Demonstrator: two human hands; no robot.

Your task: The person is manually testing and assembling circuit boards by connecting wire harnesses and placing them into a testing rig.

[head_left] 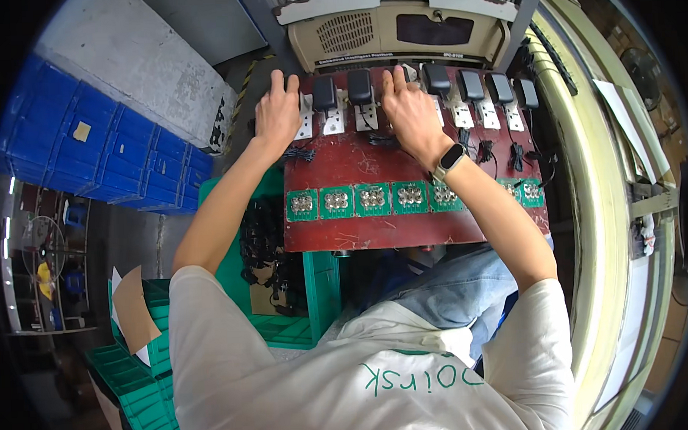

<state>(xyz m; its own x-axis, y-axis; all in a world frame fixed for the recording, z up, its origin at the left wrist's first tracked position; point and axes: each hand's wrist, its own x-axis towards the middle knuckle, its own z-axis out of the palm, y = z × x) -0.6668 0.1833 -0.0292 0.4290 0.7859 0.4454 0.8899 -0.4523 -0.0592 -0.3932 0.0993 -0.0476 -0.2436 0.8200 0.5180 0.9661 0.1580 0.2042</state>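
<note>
Along three o'clock, a long, pale-yellow beam (586, 206). At ten, a row of deep-blue plastic crates (99, 155). Toward twelve, a scuffed, dark-red rectangular board (360, 233); at eight, a green plastic crate (324, 291) with black cables inside. Close beyond the board's twelve o'clock edge, a beige metal equipment casing (384, 39). Across the board's six o'clock side, square green circuit boards (373, 200), partly blocked by the right forearm (496, 217).

Left hand (278, 115): reaches over the board's eleven o'clock corner, forearm aimed at one, two fingers extended, slightly parted. Right hand (415, 120): reaches among the adapters, forearm aimed at eleven, two fingers extended, narrowly spaced. Cannot tell grip from touch for either.

Black, rounded-rectangular plastic power adapters (359, 87): line the board's twelve o'clock edge on whitish plates (305, 118), long axes mostly twelve to six, cords trailing toward six.
</note>
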